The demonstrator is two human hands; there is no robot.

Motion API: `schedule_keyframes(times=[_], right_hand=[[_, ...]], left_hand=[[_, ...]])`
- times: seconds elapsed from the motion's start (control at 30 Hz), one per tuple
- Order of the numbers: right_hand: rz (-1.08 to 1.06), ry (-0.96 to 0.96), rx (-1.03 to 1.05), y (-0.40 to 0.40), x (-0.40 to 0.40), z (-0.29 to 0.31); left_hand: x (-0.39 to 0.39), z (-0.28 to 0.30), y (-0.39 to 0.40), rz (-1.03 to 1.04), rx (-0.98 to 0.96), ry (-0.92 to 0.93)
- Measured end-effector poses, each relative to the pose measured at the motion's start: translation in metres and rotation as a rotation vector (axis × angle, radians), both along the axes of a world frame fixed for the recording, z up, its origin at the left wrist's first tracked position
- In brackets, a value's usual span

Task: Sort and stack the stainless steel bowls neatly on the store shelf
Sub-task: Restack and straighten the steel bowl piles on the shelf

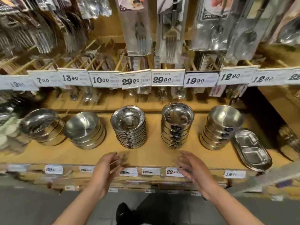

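Both hands empty, held over the front edge of the tan wooden store shelf point(154, 157), lower centre of frame. Left hand point(107, 165) fingers spread, loosely curved, motion-blurred. Right hand point(193, 167) same, palm turned inward. Neither touches anything.

Five stacks of shiny stainless steel bowls sit in a row across mid-frame: far-left stack point(43, 126) and second stack point(85, 129) both lean left; tall centre stack of shallow bowls point(129, 126) upright; right-centre stack point(177, 125) upright; far-right stack point(221, 129) tilted slightly. Oval divided steel tray point(251, 149) lies just beside the far-right stack. White price tags point(168, 77) line the rail above.
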State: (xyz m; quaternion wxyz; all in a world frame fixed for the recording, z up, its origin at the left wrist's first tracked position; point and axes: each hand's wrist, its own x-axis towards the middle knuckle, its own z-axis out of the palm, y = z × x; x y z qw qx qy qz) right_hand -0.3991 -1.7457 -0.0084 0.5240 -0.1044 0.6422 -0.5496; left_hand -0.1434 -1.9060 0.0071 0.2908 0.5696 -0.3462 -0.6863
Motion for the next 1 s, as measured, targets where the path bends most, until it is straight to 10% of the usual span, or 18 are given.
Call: schedule_keyframes(times=[1.0], right_hand=[[-0.020, -0.025, -0.040, -0.194, 0.068, 0.002]], left_hand=[[-0.032, -0.029, -0.144, -0.173, 0.067, 0.112]])
